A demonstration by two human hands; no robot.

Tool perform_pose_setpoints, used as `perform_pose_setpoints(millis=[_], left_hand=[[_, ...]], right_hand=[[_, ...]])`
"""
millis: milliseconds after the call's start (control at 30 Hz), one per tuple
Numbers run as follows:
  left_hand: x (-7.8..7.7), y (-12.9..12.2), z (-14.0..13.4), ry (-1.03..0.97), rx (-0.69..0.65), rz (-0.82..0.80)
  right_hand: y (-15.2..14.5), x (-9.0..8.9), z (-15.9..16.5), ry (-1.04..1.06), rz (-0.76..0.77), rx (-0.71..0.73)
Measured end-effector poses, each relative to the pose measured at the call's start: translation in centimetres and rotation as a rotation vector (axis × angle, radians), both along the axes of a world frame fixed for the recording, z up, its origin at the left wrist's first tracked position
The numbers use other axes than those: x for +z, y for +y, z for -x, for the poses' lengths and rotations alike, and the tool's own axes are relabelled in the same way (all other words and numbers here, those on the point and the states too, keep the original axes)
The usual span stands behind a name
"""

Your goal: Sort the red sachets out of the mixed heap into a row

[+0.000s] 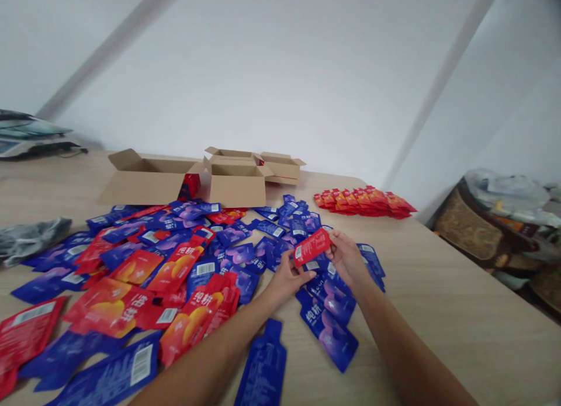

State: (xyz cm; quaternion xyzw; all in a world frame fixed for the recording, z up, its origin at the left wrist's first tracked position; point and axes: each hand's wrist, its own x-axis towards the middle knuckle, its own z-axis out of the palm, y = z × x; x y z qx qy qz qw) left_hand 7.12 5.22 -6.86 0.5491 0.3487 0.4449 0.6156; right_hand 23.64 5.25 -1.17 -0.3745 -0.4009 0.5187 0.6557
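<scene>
A red pouch (312, 247) with a white barcode label is held up between my two hands over the pile. My left hand (289, 277) pinches its lower left end, and my right hand (346, 255) grips its right end. Beneath my hands lie several blue pouches (329, 334) with purple fruit prints. To the left spreads a loose heap of red-orange pouches (184, 264) and blue pouches mixed together. A single blue pouch (264, 365) lies near my left forearm.
Open cardboard boxes (239, 191) stand at the back, a larger box (146, 188) to their left. Red pouches (363, 201) lie in an overlapping row at the back right. A grey cloth (30, 239) is at the left; plastic bags (508, 190) sit beyond the table's right edge.
</scene>
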Motion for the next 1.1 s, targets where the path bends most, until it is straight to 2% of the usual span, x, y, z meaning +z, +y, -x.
perform_pose_setpoints(millis=[133,200,367,467,533,633,867,1000,1100], left_hand=[[0.2,-0.1,0.1,0.059,0.087,-0.026],[0.5,0.0,0.3,0.08,0.094,-0.02],[1.0,-0.3,0.2,-0.02,0.033,0.045],[1.1,-0.4,0.0,-0.123,-0.017,0.083],[1.0,-0.4,0.0,-0.114,-0.042,0.083],[0.9,-0.1,0.3,-0.059,-0.024,0.07],[1.2,0.0,0.4,-0.101,-0.077,0.09],[0.6,-0.3,0.3,-0.101,-0.195,0.104],[0.2,-0.3,0.5,0.042,-0.285,0.09]], right_hand=[[-1.5,0.0,1.5,0.026,0.014,0.098],[-1.8,0.0,1.6,-0.031,-0.009,0.091],[-1.6,-1.6,1.1,-0.482,-0.072,-0.199],[-1.8,-3.1,1.9,-0.622,-0.067,-0.073],[-2.1,-4.0,2.8,-0.608,-0.043,0.032],[-2.5,-4.6,3.8,-0.558,-0.009,0.079],[-2.1,-4.3,4.0,-0.447,0.021,0.128],[-1.6,-4.0,3.8,-0.398,0.055,0.075],[-0.4,-3.3,2.0,-0.337,0.049,-0.079]])
